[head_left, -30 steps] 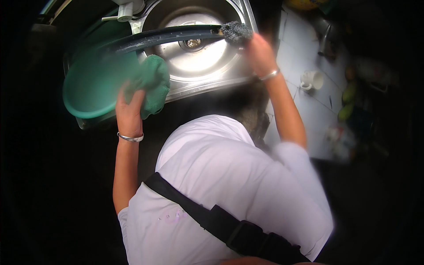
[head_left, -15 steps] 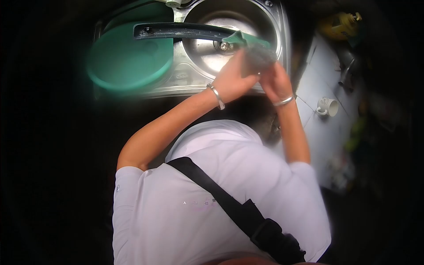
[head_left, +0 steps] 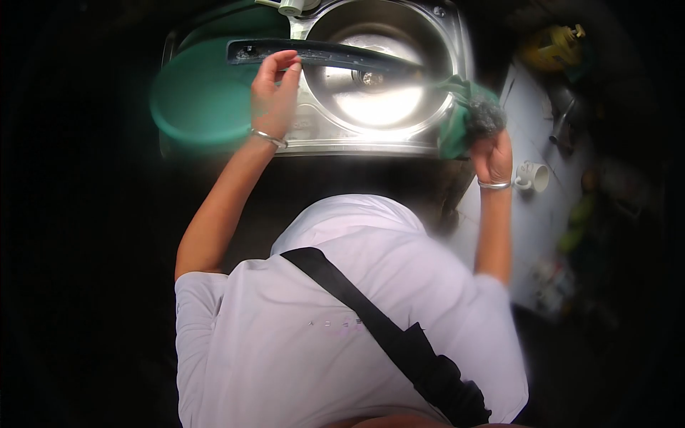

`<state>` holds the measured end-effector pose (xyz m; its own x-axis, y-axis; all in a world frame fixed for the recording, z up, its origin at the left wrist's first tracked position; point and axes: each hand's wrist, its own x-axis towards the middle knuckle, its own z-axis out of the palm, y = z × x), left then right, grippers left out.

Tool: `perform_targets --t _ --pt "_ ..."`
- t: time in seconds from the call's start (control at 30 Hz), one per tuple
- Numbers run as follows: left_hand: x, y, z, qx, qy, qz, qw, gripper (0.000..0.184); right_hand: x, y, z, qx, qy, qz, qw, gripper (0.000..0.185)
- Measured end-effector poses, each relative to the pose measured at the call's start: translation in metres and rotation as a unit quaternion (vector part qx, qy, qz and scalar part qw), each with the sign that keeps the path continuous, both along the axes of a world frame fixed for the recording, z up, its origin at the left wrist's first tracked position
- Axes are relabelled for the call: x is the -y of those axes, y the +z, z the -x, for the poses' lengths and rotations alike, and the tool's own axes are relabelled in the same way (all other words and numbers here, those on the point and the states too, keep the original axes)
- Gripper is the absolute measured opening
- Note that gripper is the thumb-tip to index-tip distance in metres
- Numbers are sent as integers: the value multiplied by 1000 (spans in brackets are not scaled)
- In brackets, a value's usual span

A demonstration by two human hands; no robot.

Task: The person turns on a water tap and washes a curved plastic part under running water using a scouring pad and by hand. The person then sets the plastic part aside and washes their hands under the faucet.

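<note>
Your right hand [head_left: 492, 158] clutches green cloth [head_left: 452, 134] and grey wiry scrubber [head_left: 486, 117]; left hand [head_left: 275, 98] at long dark bar [head_left: 335, 57], grip unclear.

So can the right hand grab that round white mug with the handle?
Probably not right now: the right hand is full, holding a crumpled green cloth and grey wiry scrubber, though the mug looks close.

Green cloth [head_left: 454, 132] against grey scourer [head_left: 486, 118]

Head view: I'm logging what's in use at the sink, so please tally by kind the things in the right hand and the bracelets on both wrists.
Green cloths: 1
Grey scourers: 1
Silver bracelets: 2
Total: 4
</note>
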<state>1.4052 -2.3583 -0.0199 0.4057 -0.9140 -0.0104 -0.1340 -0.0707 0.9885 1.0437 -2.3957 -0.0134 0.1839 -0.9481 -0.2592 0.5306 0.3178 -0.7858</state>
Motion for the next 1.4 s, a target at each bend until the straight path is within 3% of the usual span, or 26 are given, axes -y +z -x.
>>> perform_targets --t 0.13,0.23,0.43,0.53,0.57,0.67,0.9,1.13,1.3,1.4 --pt "1 -37 -113 272 203 -85 937 32 -5 -1 26 -42 -24 6 999 34" --pt "12 -55 -157 147 147 -154 966 41 -11 0 36 -78 -26 17 996 37" --pt "37 -62 -166 42 65 -230 970 45 -26 -13 77 -127 -80 2 989 36" --pt "42 -47 -159 88 16 -254 963 47 -36 -17 114 -123 -129 -8 984 27" --pt "46 -67 -171 174 -10 -193 965 42 -41 -15 124 -128 -141 -24 981 26" --pt "48 -55 -165 249 -74 -216 941 37 -57 -21 153 -175 -181 -33 967 25" --pt "59 -94 -203 314 -97 -197 924 32 -95 -49 194 -241 -240 -72 937 24" --pt "43 -71 -189 125 -16 -169 978 29 -105 -66 211 -251 -250 -101 930 19" --pt "21 -104 -208 54 10 -174 983 25 -113 -81 224 -279 -237 -106 925 19" --pt "9 -127 -214 13 13 -160 987 23 -120 -84 227 -320 -251 -127 905 29"
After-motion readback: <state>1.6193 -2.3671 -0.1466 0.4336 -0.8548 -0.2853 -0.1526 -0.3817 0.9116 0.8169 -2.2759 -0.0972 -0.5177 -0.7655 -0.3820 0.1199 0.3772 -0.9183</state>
